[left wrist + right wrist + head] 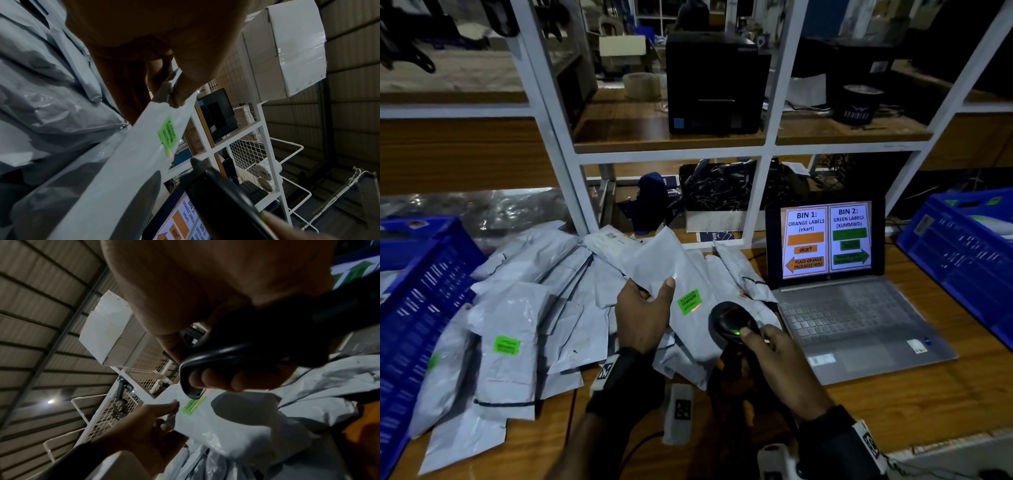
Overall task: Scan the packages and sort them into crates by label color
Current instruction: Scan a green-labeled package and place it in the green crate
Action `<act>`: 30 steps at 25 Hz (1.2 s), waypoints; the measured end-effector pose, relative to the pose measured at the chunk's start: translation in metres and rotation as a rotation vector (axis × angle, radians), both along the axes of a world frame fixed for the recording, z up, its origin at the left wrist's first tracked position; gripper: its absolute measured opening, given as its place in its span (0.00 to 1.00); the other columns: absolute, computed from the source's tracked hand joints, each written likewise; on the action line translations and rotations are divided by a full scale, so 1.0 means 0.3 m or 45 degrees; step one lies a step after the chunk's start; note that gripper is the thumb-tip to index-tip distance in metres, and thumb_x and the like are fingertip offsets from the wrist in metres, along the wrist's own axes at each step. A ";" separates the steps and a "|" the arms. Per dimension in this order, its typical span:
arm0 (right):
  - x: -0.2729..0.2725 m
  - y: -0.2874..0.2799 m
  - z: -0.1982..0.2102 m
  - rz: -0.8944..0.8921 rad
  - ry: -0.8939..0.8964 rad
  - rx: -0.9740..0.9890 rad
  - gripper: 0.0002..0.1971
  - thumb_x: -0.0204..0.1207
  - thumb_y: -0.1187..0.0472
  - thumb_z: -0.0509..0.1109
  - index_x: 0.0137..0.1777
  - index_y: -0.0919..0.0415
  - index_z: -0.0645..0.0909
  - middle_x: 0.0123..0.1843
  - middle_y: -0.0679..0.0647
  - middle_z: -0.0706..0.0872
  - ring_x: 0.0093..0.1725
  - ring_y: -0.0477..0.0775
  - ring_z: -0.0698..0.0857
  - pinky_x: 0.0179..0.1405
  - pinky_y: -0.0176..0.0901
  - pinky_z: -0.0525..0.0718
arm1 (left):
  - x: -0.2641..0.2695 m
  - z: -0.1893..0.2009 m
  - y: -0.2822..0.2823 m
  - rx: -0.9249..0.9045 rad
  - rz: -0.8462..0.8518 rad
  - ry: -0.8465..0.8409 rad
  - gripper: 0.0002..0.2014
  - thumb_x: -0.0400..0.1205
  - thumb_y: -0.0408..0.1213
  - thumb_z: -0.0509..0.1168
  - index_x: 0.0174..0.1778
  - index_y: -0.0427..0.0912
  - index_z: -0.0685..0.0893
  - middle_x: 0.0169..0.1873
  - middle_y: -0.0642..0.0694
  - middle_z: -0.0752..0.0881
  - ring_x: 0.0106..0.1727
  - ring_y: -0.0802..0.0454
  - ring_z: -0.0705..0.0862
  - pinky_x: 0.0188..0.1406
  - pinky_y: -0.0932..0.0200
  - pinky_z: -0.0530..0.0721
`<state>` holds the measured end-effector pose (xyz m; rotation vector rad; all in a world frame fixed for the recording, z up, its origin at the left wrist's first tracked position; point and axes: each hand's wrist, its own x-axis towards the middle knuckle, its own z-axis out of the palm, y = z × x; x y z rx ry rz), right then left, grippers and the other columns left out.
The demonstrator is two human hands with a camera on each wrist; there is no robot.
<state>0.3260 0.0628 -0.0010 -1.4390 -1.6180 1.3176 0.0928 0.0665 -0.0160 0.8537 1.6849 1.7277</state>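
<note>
My left hand (645, 308) pinches a grey poly package (671, 270) by its left edge, thumb on top, and holds it tilted above the pile. Its green label (689, 301) faces up, with a red scan light on the label's lower corner (170, 153). My right hand (774, 349) grips a black handheld scanner (732, 320), its head just right of the label and its green light lit. In the right wrist view the scanner (236, 356) hangs over the green label (193, 404). Many more grey packages (524, 308) lie heaped on the wooden table (893, 404).
A blue crate (417, 308) stands at the left, another blue crate (962, 246) at the right. An open laptop (828, 240) shows bin 1 orange left, bin 2 green right. White shelving (671, 150) with a black printer (714, 82) rises behind.
</note>
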 end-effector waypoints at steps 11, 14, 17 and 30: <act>-0.074 -0.009 -0.042 0.047 0.108 -0.048 0.23 0.83 0.48 0.71 0.40 0.67 0.72 0.35 0.75 0.85 0.29 0.61 0.85 0.32 0.52 0.80 | -0.001 -0.046 -0.005 0.025 -0.033 0.005 0.26 0.76 0.61 0.75 0.69 0.56 0.88 0.59 0.54 0.94 0.60 0.43 0.93 0.60 0.29 0.91; -0.086 -0.001 -0.057 0.061 0.136 -0.051 0.24 0.81 0.45 0.71 0.40 0.67 0.72 0.37 0.78 0.83 0.28 0.60 0.84 0.30 0.52 0.79 | -0.002 -0.048 -0.004 0.013 -0.031 0.017 0.25 0.77 0.61 0.75 0.69 0.57 0.88 0.59 0.55 0.94 0.61 0.43 0.93 0.61 0.29 0.90; -0.092 0.002 -0.060 0.050 0.129 -0.048 0.19 0.84 0.49 0.71 0.39 0.62 0.75 0.39 0.77 0.84 0.29 0.57 0.83 0.30 0.52 0.80 | -0.004 -0.049 0.002 -0.014 -0.027 0.036 0.26 0.77 0.62 0.74 0.69 0.57 0.88 0.58 0.55 0.94 0.60 0.44 0.93 0.61 0.30 0.90; -0.089 0.035 -0.058 0.050 0.071 -0.012 0.24 0.79 0.40 0.70 0.41 0.64 0.74 0.35 0.71 0.86 0.30 0.61 0.85 0.32 0.52 0.81 | -0.006 -0.040 0.012 0.013 -0.038 0.041 0.26 0.78 0.61 0.73 0.71 0.56 0.87 0.61 0.57 0.93 0.63 0.48 0.92 0.64 0.34 0.90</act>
